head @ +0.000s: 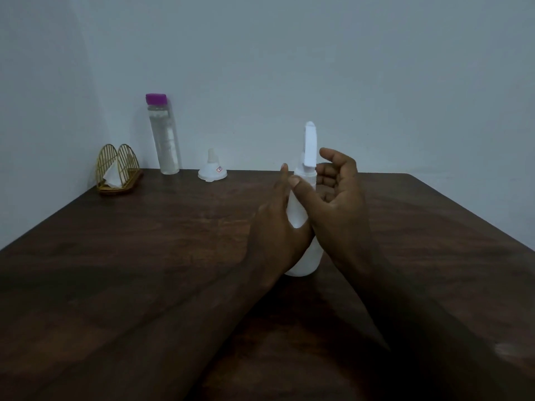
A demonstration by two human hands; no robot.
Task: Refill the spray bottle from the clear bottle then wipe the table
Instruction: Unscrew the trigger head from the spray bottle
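Dim room, pale blue-grey wall, dark wood table (144,241). White spray bottle (302,218) stands upright mid-table w/ spray head on. Left hand (276,227) wraps the bottle body, fingers curled round it. Right hand (337,192) cups the neck just below the spray head; thumb touches it, fingers loosely curled, not clamped. At back left: clear bottle (163,137) w/ purple cap (156,98), white funnel (212,170) near it, gold napkin holder (118,169) w/ a white napkin.
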